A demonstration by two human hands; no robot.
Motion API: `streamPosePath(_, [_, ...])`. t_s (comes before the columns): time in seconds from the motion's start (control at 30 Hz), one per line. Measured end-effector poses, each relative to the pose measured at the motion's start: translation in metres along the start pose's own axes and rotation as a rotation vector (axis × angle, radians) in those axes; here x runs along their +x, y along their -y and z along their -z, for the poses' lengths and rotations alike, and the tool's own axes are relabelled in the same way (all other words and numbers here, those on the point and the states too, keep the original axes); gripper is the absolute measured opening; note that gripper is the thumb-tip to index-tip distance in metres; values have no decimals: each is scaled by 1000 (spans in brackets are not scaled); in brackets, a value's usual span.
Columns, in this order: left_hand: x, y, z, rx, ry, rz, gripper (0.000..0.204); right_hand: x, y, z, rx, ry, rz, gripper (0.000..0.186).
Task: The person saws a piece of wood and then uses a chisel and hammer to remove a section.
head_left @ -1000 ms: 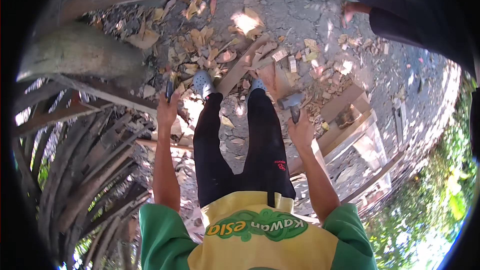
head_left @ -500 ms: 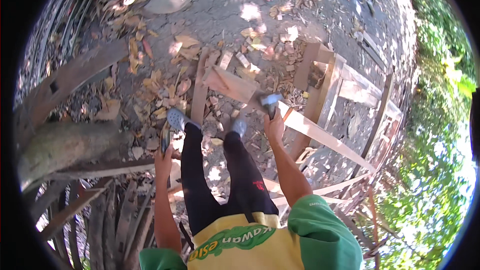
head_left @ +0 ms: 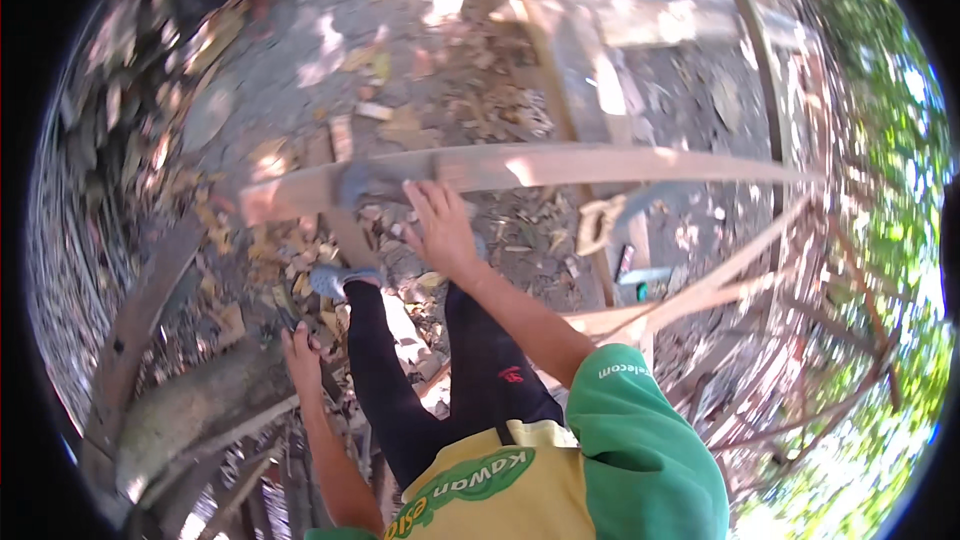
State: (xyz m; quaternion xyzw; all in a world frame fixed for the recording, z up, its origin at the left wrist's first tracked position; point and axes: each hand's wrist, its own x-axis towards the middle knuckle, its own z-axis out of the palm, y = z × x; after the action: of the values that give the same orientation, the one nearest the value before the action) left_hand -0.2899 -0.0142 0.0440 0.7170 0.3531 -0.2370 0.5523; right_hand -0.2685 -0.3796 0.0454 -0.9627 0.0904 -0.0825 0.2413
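The long wooden plank (head_left: 560, 168) lies crosswise in front of us, raised off the ground, and our right hand (head_left: 437, 223) rests on its near edge with the fingers spread fairly wide and pressed flat rather than wrapped around it; we judge that this is to steady the board, since a foot in a grey shoe (head_left: 362, 178) seems planted on it just left of that hand, though blur makes the contact hard to confirm. Our left hand (head_left: 298, 350) hangs low by the left leg, closed on a small dark tool (head_left: 286, 308) whose kind we cannot tell. The other grey shoe (head_left: 336, 280) stands between the two hands on ground strewn with wood chips (head_left: 290, 250). Beyond and right of the right hand stands a wooden frame (head_left: 640, 30) of pale beams; left of the left hand lies a thick log (head_left: 190, 410). We see no containers anywhere near either hand
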Motion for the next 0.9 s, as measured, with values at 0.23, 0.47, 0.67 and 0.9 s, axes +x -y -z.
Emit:
streamPosePath(0.23, [-115, -105, -270, 702, 525, -949, 43, -160, -165, 103, 106, -293, -780, 45])
streamPosePath(0.47, [-162, -95, -515, 1000, 748, -1385, 42, -204, -265, 79, 42, -198, -838, 68])
streamPosePath(0.67, [-158, -61, -572, 1032, 465, -1606, 44, -191, -281, 63, 149, -70, -1008, 64])
streamPosePath(0.9, [-167, -63, -578, 1103, 416, -1508, 50, -195, -273, 77, 382, -376, -908, 46])
